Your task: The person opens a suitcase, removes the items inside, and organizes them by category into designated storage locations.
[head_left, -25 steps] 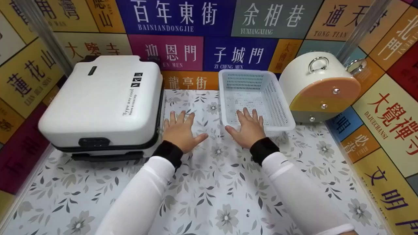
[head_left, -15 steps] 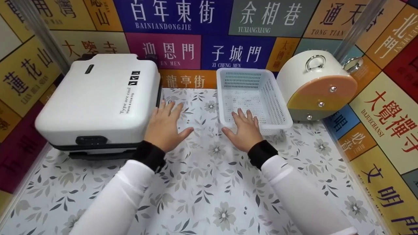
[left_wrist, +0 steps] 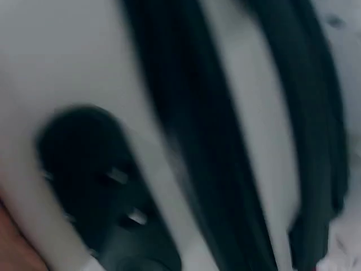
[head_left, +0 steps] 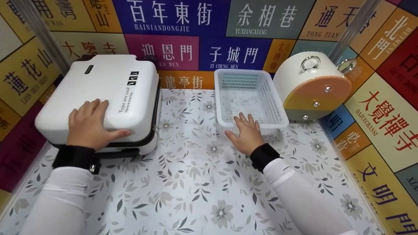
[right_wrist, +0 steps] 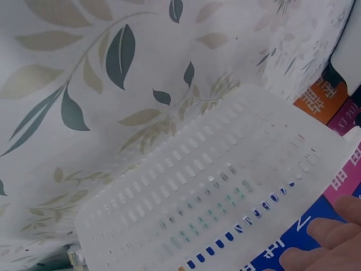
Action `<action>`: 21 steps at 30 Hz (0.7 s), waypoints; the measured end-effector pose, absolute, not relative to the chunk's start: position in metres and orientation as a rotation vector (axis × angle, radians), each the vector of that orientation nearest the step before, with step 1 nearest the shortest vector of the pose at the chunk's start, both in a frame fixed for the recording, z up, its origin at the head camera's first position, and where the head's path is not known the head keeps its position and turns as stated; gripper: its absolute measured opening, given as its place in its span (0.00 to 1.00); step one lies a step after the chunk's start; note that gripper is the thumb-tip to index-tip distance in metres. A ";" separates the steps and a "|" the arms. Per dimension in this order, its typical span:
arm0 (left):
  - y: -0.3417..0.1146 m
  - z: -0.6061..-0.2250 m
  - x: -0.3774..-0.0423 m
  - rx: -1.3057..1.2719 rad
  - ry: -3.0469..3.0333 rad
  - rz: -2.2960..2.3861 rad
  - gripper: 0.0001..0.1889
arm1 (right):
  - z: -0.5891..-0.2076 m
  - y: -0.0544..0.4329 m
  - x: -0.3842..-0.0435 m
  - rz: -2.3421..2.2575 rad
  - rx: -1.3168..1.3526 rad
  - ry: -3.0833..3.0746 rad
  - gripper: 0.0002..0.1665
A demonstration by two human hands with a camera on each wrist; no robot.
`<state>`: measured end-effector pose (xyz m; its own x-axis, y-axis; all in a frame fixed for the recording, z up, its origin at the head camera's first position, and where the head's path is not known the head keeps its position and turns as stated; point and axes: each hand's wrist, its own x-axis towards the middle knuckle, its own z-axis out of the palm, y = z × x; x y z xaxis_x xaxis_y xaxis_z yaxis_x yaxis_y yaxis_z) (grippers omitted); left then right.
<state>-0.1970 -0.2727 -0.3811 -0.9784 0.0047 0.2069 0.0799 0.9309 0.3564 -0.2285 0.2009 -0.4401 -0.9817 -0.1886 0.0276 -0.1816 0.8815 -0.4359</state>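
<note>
A white hard-shell suitcase (head_left: 101,76) lies flat at the left. Over its near edge is my left hand (head_left: 88,125), fingers spread and thumb stretched to the right; whether it touches the shell I cannot tell. In the blurred left wrist view, a black combination lock (left_wrist: 96,180) sits beside the dark seam (left_wrist: 197,141) and a black handle (left_wrist: 310,141). My right hand (head_left: 248,135) hovers at the front rim of a white plastic basket (head_left: 277,125), its fingers loosely spread and gripping nothing. The right wrist view shows the basket's slotted wall (right_wrist: 186,192), with fingertips (right_wrist: 327,243) at the corner.
Right of the basket stands a rounded white case (head_left: 290,71) with an orange, yellow and green front, shiny knobs and metal rings. Colourful walls with printed characters (head_left: 238,54) enclose the back and sides. A leaf-patterned cloth (head_left: 189,182) covers the table.
My left hand has moved left from the middle of the table to above the suitcase's near edge. The right hand stays by the basket's front rim, nearly still.
</note>
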 end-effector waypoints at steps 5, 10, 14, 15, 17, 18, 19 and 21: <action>-0.271 -0.394 -0.196 -0.055 -2.827 -0.484 0.71 | -0.442 0.199 -0.227 -0.690 -0.297 3.026 0.45; -0.260 -0.401 -0.196 -0.010 -2.737 -0.442 0.70 | -0.439 0.191 -0.222 -0.748 -0.356 3.023 0.42; -0.244 -0.405 -0.195 0.014 -2.692 -0.439 0.68 | -0.437 0.184 -0.219 -0.786 -0.410 3.025 0.39; -0.240 -0.405 -0.195 0.020 -2.682 -0.437 0.68 | -0.437 0.183 -0.218 -0.792 -0.419 3.025 0.39; -0.230 -0.406 -0.194 0.036 -2.668 -0.433 0.67 | -0.437 0.179 -0.216 -0.808 -0.434 3.020 0.38; -0.225 -0.405 -0.193 0.048 -2.662 -0.432 0.67 | -0.437 0.177 -0.216 -0.818 -0.444 3.014 0.37; -0.220 -0.405 -0.193 0.060 -2.658 -0.428 0.66 | -0.437 0.174 -0.215 -0.830 -0.453 3.006 0.37; -0.210 -0.405 -0.191 0.087 -2.658 -0.421 0.66 | -0.438 0.168 -0.214 -0.852 -0.466 2.988 0.36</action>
<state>-0.1909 -0.2101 -0.4047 -0.8987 -0.1283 0.4193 0.0074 0.9516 0.3072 -0.2137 0.1680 -0.4377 -0.9560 -0.2819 0.0809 -0.2823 0.8091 -0.5155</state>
